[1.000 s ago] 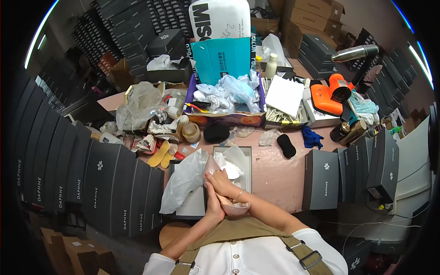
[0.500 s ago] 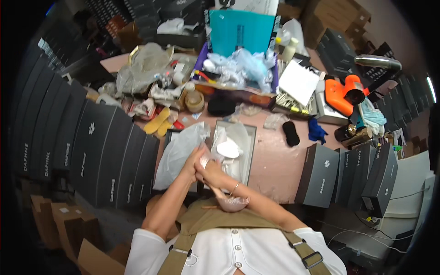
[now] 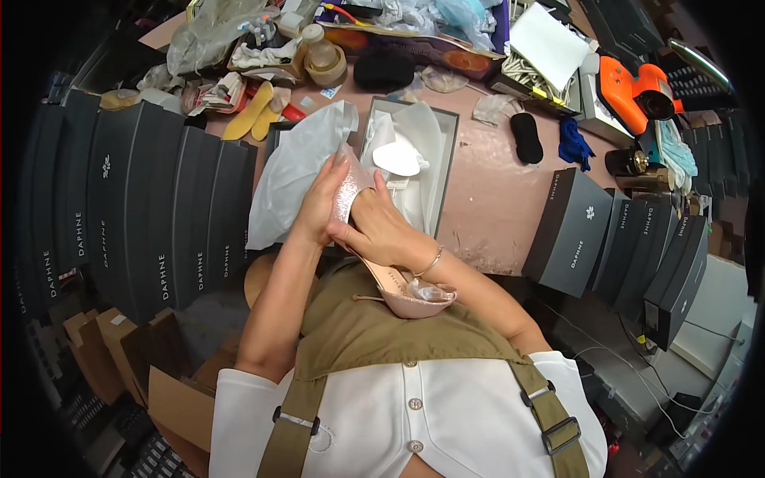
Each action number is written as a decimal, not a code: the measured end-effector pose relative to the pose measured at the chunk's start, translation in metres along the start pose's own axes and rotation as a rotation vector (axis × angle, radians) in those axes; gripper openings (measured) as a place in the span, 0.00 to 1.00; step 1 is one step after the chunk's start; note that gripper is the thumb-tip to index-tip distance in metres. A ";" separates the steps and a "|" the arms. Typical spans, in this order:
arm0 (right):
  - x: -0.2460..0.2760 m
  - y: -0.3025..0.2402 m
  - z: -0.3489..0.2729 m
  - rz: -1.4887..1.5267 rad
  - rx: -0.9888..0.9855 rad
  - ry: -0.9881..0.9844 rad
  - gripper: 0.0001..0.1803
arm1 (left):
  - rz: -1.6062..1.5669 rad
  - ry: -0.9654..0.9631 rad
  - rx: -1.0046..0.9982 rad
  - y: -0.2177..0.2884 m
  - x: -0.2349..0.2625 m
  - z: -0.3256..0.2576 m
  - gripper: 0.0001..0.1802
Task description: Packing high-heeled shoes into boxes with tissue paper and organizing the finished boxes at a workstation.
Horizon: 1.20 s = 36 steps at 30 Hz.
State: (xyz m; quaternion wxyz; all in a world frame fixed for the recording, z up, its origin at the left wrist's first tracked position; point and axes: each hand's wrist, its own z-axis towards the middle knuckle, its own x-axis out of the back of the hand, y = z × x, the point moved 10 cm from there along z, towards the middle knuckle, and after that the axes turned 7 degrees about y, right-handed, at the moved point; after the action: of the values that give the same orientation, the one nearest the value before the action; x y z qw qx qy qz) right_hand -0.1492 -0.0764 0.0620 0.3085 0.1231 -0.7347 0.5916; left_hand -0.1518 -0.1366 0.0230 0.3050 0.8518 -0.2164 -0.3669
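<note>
Glittery pink high-heeled shoe (image 3: 389,279) lies lengthwise between the person's two hands, its toe toward the desk (image 3: 494,191) and its back end just above or against the olive apron (image 3: 398,338); contact there cannot be told. The left hand (image 3: 313,197) has its grip closed around the outer side of the toe, seemingly to brace it. The right hand (image 3: 384,227) grips the upper from the other side, some fingers at the opening; how far in they go is hidden. Holding it so close probably steadies the shoe from both ends. Clear plastic film (image 3: 430,291) sits in the heel cup, likely as protection.

Just beyond the hands, an open shoebox (image 3: 448,159) contains white paper and a white oval pad (image 3: 396,159); crumpled tissue paper (image 3: 296,179) spreads left of it, over the desk's near edge. Dark shoeboxes (image 3: 562,239) stand at right, leaving the widest working room between them and the open box.
</note>
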 end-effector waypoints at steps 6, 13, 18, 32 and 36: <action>0.016 -0.054 -0.043 0.124 0.401 0.006 0.33 | -0.093 -0.052 0.054 -0.017 0.012 -0.015 0.27; 0.084 0.061 -0.024 0.042 -0.108 0.347 0.11 | -0.399 -0.056 0.178 -0.049 -0.012 -0.058 0.34; 0.072 0.103 0.001 -0.636 0.133 0.560 0.11 | -0.544 -0.035 0.126 -0.050 -0.007 -0.057 0.35; 0.063 0.005 0.002 -0.315 0.049 0.408 0.07 | -0.187 0.188 -0.008 -0.043 0.009 -0.039 0.35; 0.039 0.007 0.000 -0.336 0.027 0.222 0.07 | -0.285 0.157 -0.054 -0.041 0.012 -0.028 0.33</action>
State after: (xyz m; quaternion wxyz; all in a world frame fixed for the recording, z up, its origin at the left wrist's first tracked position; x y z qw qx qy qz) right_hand -0.1837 -0.0668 0.0800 0.4801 0.1820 -0.6574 0.5515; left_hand -0.1172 -0.1045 0.0042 0.2884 0.8914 -0.0588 -0.3445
